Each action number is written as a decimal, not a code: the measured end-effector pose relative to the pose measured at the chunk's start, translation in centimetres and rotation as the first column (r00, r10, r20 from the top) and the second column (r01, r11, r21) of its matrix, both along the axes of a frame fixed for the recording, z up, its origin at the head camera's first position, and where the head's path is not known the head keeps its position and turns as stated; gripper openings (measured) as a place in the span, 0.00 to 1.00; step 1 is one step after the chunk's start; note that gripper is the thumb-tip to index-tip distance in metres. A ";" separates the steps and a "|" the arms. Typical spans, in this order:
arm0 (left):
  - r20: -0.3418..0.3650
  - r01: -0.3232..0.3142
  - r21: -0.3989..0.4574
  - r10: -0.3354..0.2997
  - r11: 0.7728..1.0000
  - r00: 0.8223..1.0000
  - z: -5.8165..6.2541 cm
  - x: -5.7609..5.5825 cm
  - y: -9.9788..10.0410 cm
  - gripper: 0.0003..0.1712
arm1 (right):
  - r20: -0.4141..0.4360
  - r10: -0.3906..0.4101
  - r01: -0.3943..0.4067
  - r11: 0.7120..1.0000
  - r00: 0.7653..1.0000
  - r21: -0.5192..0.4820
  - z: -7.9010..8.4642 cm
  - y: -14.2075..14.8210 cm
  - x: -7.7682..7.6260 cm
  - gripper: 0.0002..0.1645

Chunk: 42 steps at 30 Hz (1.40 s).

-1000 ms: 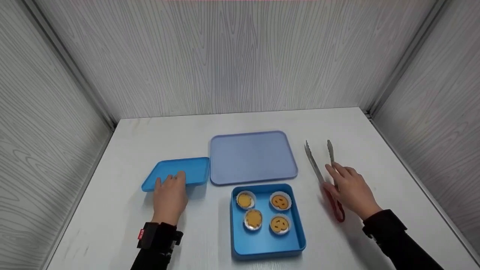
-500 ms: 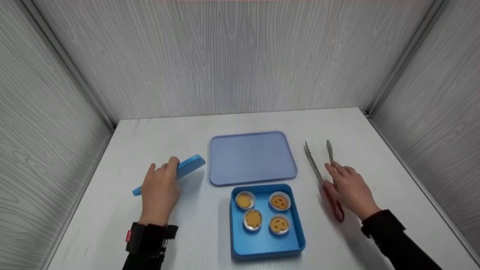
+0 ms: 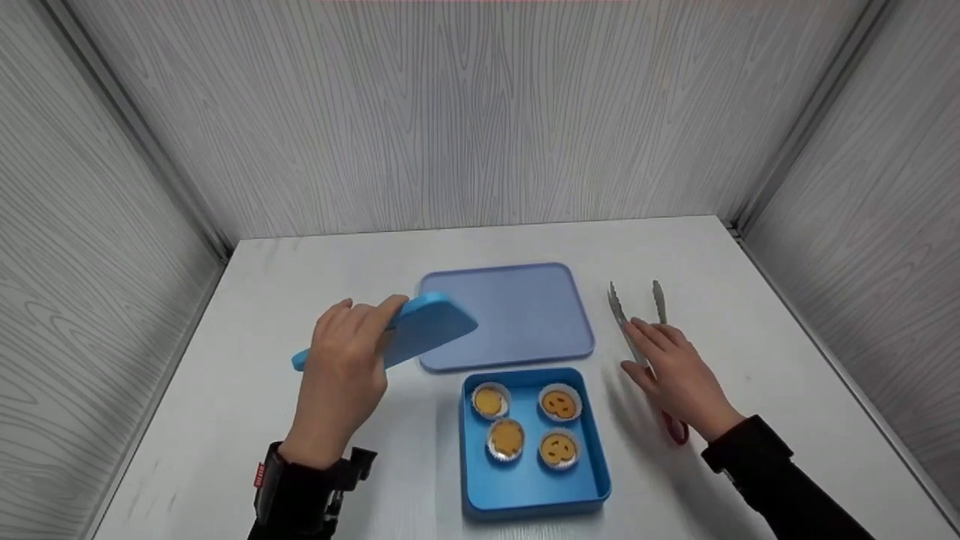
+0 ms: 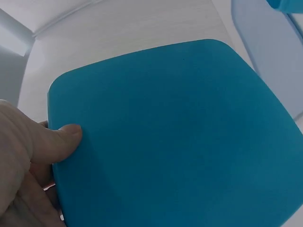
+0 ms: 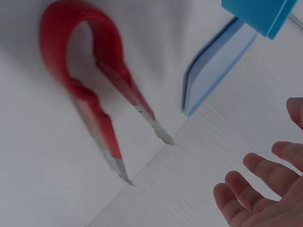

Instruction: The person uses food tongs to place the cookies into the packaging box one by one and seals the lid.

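Observation:
My left hand (image 3: 341, 375) grips a blue lid (image 3: 431, 330) by one edge, holding it tilted above the table beside the box. In the left wrist view the thumb (image 4: 66, 142) presses on the lid's flat face (image 4: 175, 132), with the other fingers behind its edge. My right hand (image 3: 679, 379) hovers over red-handled metal tongs (image 3: 658, 296), overlapping their middle in the head view. In the right wrist view its fingers (image 5: 270, 170) are spread apart from the tongs (image 5: 106, 28). A blue box (image 3: 510, 487) at the front holds several small tarts (image 3: 559, 450) in pale cups.
A pale lilac tray (image 3: 510, 311) lies flat behind the box, partly covered by the lid in the head view. Grey wood-grain panels (image 3: 465, 112) enclose the white table (image 3: 202, 420) at the back and both sides.
My left hand has lifted and turned the lid, first tipping it edge-on, then bringing it right toward the box. My right hand has left the tongs and shifted slightly left.

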<state>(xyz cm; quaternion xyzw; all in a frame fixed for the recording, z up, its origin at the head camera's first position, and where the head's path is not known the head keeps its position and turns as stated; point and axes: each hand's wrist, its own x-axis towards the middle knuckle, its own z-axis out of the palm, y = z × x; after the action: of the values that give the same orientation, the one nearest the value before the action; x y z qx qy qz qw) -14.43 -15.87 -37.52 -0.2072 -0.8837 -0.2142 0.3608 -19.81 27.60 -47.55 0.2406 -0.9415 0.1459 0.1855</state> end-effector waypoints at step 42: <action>0.021 0.171 0.036 -0.172 0.985 0.985 -1.9 -1.3 6.7 0.37 | -0.094 0.447 -0.448 0.812 0.889 -0.373 3.0 -7.2 1.1 0.19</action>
<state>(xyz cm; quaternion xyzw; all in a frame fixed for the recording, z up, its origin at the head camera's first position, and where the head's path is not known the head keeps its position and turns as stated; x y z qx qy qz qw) -15.69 -9.13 -39.40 -0.2738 -0.8632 -0.2619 0.3337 -18.68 20.42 -44.55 0.4140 -0.8110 0.3671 0.1902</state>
